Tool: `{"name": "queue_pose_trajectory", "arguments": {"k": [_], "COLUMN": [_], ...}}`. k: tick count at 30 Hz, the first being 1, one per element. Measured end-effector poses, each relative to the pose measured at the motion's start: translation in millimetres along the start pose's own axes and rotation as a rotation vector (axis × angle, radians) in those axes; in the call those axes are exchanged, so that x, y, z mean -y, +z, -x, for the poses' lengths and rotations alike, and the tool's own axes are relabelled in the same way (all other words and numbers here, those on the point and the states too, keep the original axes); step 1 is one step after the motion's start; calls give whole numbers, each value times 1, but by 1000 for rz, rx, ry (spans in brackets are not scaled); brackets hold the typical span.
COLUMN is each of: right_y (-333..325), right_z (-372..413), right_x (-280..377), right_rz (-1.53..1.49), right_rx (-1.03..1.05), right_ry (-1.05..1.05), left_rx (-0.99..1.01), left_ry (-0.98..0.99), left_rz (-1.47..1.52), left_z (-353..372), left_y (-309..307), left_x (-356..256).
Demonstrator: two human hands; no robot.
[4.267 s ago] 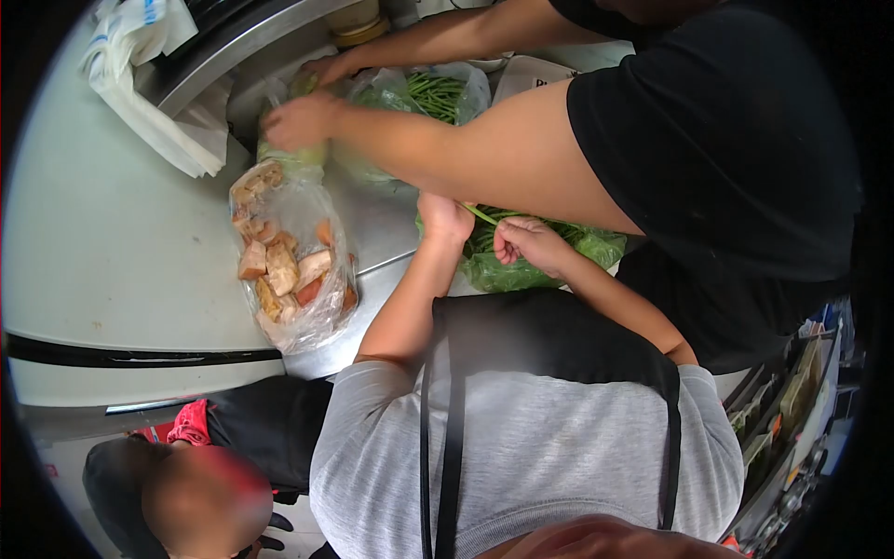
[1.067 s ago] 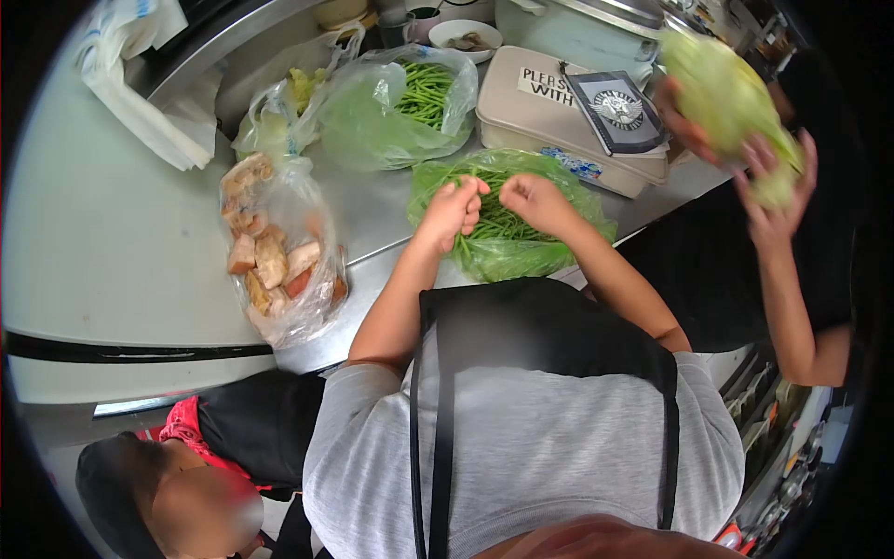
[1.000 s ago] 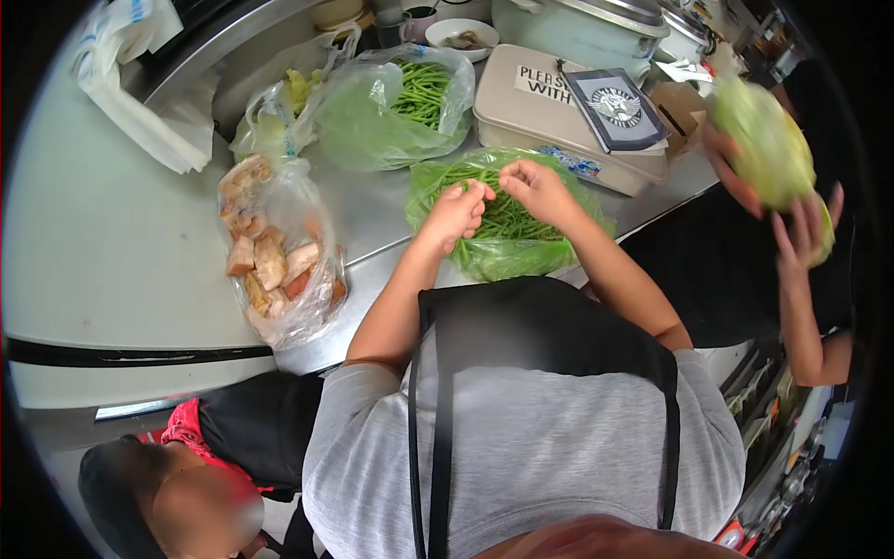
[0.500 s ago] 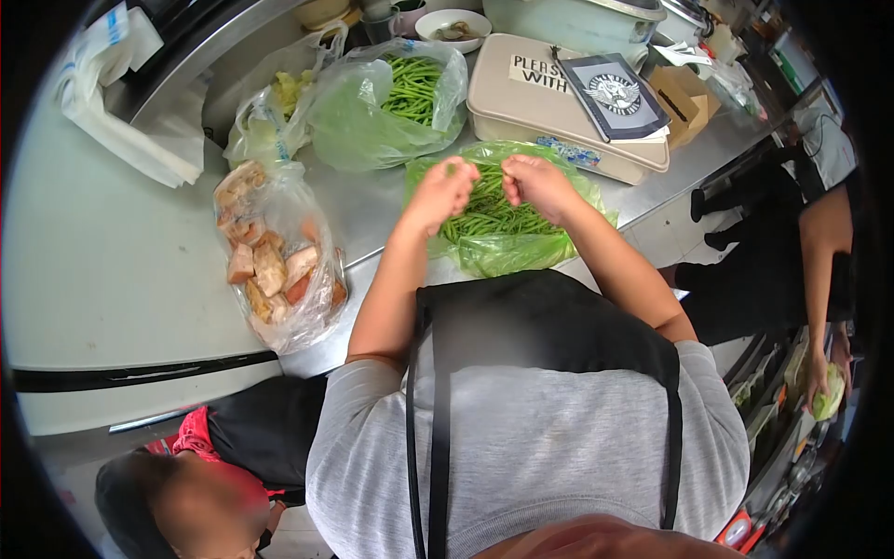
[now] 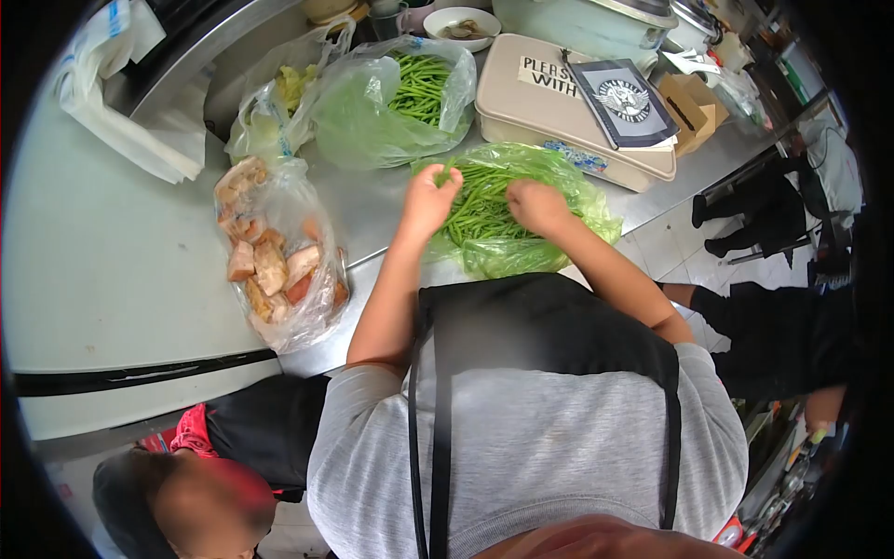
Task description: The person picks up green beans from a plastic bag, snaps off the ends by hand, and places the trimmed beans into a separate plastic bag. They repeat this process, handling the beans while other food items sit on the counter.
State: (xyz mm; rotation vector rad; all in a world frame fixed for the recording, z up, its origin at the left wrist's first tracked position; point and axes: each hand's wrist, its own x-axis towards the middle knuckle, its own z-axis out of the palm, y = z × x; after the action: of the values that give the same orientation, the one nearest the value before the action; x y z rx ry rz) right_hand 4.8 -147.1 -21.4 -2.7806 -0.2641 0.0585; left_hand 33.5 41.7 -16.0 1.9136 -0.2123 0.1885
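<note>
An opened green plastic bag (image 5: 507,259) full of long green beans (image 5: 484,207) lies before me on the steel counter. My left hand (image 5: 431,198) is at the bag's left side, thumb and fingers closed on a short bit of green bean (image 5: 445,173). Over the right part of the beans is my right hand (image 5: 539,207), its fingers curled in and pointing down at the pile. Whatever those fingers hold is hidden beneath them.
A second bag of green beans (image 5: 419,88) stands behind. To the left lies a clear bag of meat chunks (image 5: 270,265). A lidded beige box (image 5: 521,102) carries a notebook (image 5: 622,101). One co-worker (image 5: 251,438) is at lower left; others are at right.
My hands have moved apart: the right one lowered onto the beans, the left shifted slightly left. A green piece now shows in my left fingers. The co-worker at right has shifted.
</note>
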Motion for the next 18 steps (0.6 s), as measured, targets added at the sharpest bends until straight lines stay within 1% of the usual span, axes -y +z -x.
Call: {"name": "queue_pose_trajectory", "arguments": {"k": [3,4,7,10,13,16,18], "right_y": [-8,-12,-27,-34,-40,-40,-36], "right_z": [-3,-4,0,2,3,-1,-1], "right_x": [-14,-16,-11,0,16,20,18], "right_rz": [-48,-40,23,-16,-39,154,169], "right_rx": [-70,-59,-109,-214,-272,-234,-233], "right_ry": [33,5,-41,-88,-155,-211,-203], "left_rx": [316,346,381,282,272,306,283], "left_ry": [-125,-160,-106,-26,57,37,92], "left_rz": [-467,-633,-678,-600,-628,-697,-650], "left_z": [6,11,12,11,10,13,13], "left_y": [3,7,10,4,-3,-5,-5], "left_x": [-7,-10,-9,-17,-33,-54,-53]}}
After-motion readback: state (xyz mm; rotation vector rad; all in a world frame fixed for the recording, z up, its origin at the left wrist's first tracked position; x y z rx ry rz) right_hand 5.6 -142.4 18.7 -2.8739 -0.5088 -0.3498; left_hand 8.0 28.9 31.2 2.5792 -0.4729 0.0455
